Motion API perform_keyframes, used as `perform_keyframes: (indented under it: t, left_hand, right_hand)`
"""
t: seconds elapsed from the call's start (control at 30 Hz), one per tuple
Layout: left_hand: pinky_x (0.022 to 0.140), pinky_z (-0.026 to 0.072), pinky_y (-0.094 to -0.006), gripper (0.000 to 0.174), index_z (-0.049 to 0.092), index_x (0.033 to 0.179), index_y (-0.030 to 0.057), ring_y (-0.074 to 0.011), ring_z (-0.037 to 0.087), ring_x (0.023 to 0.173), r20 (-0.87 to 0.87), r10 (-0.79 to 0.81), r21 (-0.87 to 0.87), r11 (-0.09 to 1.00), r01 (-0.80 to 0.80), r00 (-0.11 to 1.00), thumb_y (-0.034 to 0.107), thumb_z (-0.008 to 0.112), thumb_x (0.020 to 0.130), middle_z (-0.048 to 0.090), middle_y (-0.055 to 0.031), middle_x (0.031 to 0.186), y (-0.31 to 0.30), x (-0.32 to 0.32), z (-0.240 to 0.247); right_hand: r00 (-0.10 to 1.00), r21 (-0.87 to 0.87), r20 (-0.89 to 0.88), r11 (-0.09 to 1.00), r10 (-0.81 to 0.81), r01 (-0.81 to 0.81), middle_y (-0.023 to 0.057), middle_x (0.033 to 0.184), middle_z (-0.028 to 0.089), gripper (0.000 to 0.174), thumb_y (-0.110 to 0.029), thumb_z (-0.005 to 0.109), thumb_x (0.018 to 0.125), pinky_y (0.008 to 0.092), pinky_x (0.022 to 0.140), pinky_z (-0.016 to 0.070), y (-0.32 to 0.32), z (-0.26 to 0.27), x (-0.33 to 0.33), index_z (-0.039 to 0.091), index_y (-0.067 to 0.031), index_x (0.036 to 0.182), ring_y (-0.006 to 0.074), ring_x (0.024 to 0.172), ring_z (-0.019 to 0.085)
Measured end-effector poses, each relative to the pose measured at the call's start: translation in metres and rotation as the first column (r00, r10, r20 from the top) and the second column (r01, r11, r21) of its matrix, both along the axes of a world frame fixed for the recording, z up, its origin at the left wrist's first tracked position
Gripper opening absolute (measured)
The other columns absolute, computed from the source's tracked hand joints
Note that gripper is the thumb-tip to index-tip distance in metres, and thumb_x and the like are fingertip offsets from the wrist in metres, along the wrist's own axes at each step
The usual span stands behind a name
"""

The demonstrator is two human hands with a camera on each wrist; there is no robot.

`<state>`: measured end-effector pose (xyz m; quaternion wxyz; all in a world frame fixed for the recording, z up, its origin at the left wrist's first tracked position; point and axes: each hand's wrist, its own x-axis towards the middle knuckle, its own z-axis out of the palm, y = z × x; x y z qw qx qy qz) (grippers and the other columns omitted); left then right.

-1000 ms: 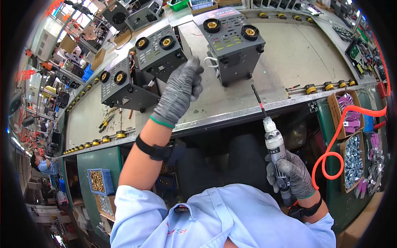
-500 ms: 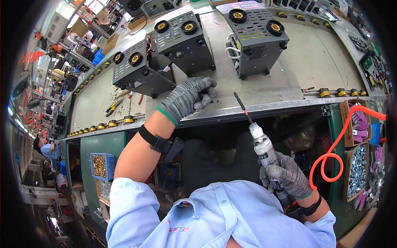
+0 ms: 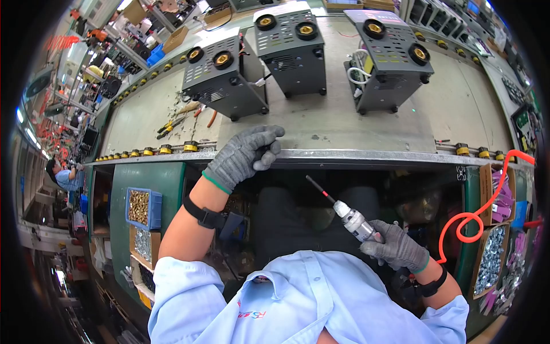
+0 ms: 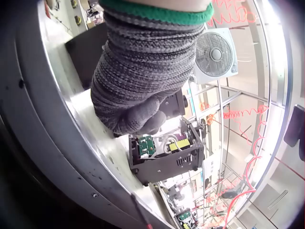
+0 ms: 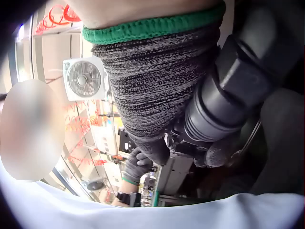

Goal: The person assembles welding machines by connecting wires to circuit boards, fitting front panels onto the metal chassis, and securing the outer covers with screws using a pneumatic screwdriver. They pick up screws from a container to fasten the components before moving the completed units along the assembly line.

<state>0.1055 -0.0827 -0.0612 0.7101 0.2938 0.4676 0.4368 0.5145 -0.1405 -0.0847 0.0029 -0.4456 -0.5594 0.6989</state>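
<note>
My left hand (image 3: 243,156), in a grey knit glove with a green cuff, is over the bench's front edge. Its fingers are loosely curled, the palm is hidden, and nothing shows between them. Before it stand dark metal housings with slotted faces and two round brass-centred sockets each: one at left (image 3: 226,74), one in the middle (image 3: 290,54), one at right (image 3: 392,63) with white cables at its open side. My right hand (image 3: 398,246), gloved alike, grips a power screwdriver (image 3: 358,223) low in front of the body. Its long dark bit points up and left, short of the bench edge.
Yellow-handled pliers (image 3: 171,127) lie on the bench (image 3: 355,129) at left. A blue bin (image 3: 153,209) of brass parts stands below left. Orange air hose (image 3: 470,223) loops at right beside boxes of purple parts (image 3: 503,195) and metal pieces (image 3: 490,261). Yellow rollers (image 3: 191,147) line the edge.
My left hand has come down from in front of the middle housing to the bench edge. The screwdriver has swung its bit leftward and lower. The housings have shifted right in the view.
</note>
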Motion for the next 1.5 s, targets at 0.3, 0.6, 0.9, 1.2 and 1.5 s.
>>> perform_keyframes:
  t: [0.3,0.6,0.9,1.2,1.5]
  left_hand:
    - [0.04,0.0369,-0.0221,0.02,0.06,0.109,0.001,-0.0119,0.053,0.053,-0.03,0.423,0.027,0.906,-0.422,0.906,0.019,0.061,0.101,0.062,-0.0078,0.083,-0.066,-0.058,-0.027]
    - [0.045,0.035,-0.0204,0.027,0.062,0.111,0.0023,-0.0065,0.045,0.052,-0.13,0.649,0.141,0.761,-0.634,0.75,0.027,0.059,0.1,0.054,-0.0009,0.07,-0.161,-0.053,-0.036]
    - [0.047,0.0367,-0.023,0.034,0.06,0.111,-0.0035,-0.0091,0.047,0.049,-0.018,0.74,-0.353,0.624,-0.697,0.672,0.025,0.064,0.093,0.057,-0.0065,0.068,-0.285,-0.059,-0.118]
    - [0.056,0.0398,-0.0228,0.047,0.067,0.095,0.0013,-0.0071,0.042,0.062,-0.106,0.668,-0.572,0.565,-0.594,0.737,0.045,0.053,0.105,0.048,0.0009,0.07,-0.244,-0.078,-0.131]
    - [0.068,0.0509,-0.0282,0.042,0.069,0.1,0.0025,-0.0121,0.055,0.07,-0.218,0.519,-0.647,0.558,-0.52,0.827,0.043,0.058,0.103,0.062,-0.0044,0.085,-0.239,-0.089,-0.146]
  right_hand:
    - [0.791,0.433,0.449,0.673,0.417,-0.6,0.0249,0.107,0.069,0.065,-0.025,0.074,0.077,0.0456,0.095,0.0517,0.05,-0.121,-0.1,0.053,-0.0053,0.135,0.0397,0.103,0.068]
    - [0.536,0.063,0.666,0.676,0.519,-0.734,0.0209,0.131,0.066,0.057,-0.05,0.043,0.101,0.0483,0.11,0.044,0.098,-0.341,-0.268,0.065,-0.005,0.13,0.0357,0.13,0.058]
    - [0.484,-0.303,0.629,0.766,0.608,-0.567,0.0157,0.116,0.068,0.044,-0.042,0.048,0.101,0.0464,0.098,0.0462,0.106,-0.522,-0.254,0.067,-0.0079,0.122,0.0341,0.108,0.064]
    - [0.474,-0.419,0.554,0.721,0.684,-0.551,0.0124,0.101,0.065,0.035,-0.038,0.052,0.099,0.0428,0.084,0.0443,0.148,-0.57,-0.244,0.066,-0.0086,0.11,0.0296,0.092,0.061]
    - [0.584,-0.405,0.508,0.773,0.634,-0.488,0.0092,0.086,0.062,0.026,-0.034,0.056,0.097,0.0392,0.07,0.0424,0.135,-0.553,-0.235,0.065,-0.0093,0.098,0.025,0.076,0.058]
